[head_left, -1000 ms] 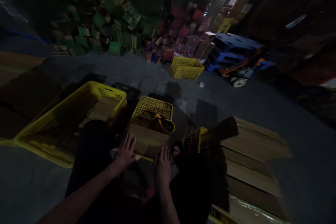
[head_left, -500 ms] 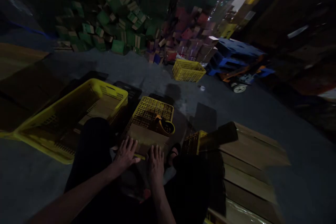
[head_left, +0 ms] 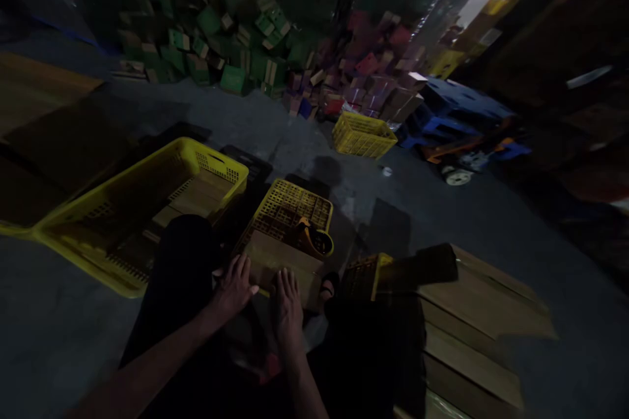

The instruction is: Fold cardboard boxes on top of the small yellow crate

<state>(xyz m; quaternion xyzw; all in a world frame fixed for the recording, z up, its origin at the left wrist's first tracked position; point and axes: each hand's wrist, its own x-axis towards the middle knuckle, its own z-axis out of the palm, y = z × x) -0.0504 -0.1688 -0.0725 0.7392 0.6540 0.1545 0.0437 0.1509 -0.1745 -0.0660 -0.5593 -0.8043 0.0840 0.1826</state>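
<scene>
In front of me a brown cardboard box [head_left: 282,258] lies on a yellow plastic crate [head_left: 282,203] whose slatted surface faces up. My left hand [head_left: 236,285] rests at the box's near left corner, its fingers stretched forward and the thumb apart. Flat against the near part of the box lie the extended fingers of my right hand [head_left: 288,301]. Just beyond the box, a tape dispenser [head_left: 314,239] with an orange part stands on the crate. Dim light hides the box's underside and fine detail.
At left stands a long yellow crate [head_left: 132,200] with cardboard pieces inside. Flat cardboard [head_left: 491,294] is stacked at right beside a small yellow crate [head_left: 366,275]. Farther off are another yellow crate [head_left: 363,134], a pallet jack [head_left: 462,160], blue pallets [head_left: 457,105] and heaped green boxes [head_left: 233,78].
The view has shifted slightly, moving the crates and box rightward in the picture. Both hands now sit a little farther left on the box, still with fingers extended.
</scene>
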